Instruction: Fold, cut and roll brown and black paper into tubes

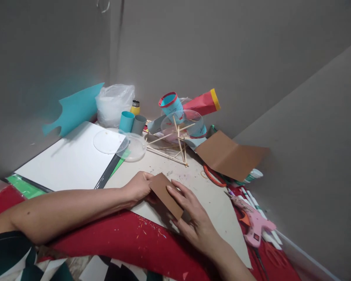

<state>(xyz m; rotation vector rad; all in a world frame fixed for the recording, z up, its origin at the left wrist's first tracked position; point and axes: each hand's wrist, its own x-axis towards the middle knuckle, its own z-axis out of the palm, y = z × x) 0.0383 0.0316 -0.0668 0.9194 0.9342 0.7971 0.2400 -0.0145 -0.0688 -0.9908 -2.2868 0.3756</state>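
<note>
Between my hands is a small rectangular piece of brown cardstock [164, 192], tilted above the pale work board [219, 207]. My left hand [139, 188] pinches its left end, with the fingertips partly hidden behind it. My right hand [194, 212] grips the other end, fingers along the upper edge and thumb at the lower corner. Beyond the hands stands a frame of thin wooden sticks [179, 146] with a clear plastic disc [193, 117] on it. Two more clear plastic lids [134, 147] lie to the left of the frame.
White sheets [73, 156] cover the left side. Behind are a teal tube [126, 121], a grey tube [139, 124], a plastic bag [114, 103] and a yellow bottle [135, 108]. At right lie folded brown cardstock [228, 154], a pink glue gun [256, 224] and orange-handled scissors [213, 176].
</note>
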